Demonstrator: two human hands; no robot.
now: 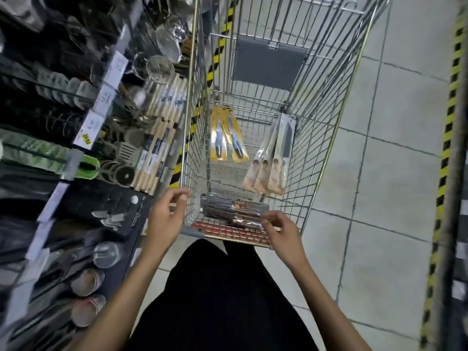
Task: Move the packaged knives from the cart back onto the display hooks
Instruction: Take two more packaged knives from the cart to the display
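A: Inside the shopping cart?

B: Three lots of packaged knives, all on the wire floor. Far left, yellow-carded knives, two packs lying flat and touching side by side. Right, beige-carded knives, fanned out and propped against the right wall. Nearest, dark packaged knives, stacked crosswise just inside the near wall.

A: Anything else in there?

B: Only a grey flap, up on the far end.

A: And the hands?

B: Left hand over the near left corner of the rim, fingers loosely curled, holding nothing. Right hand at the right end of the dark stack, fingers bent at the wrapper's edge. Pinching or merely touching, impossible to tell.

A: To the left of the cart?

B: Store shelving, mostly blurred, with white price tags along the edges. Wooden rolling pins stacked just beside the cart's left wall, wire strainers farther along. Display hooks not made out in the blur.
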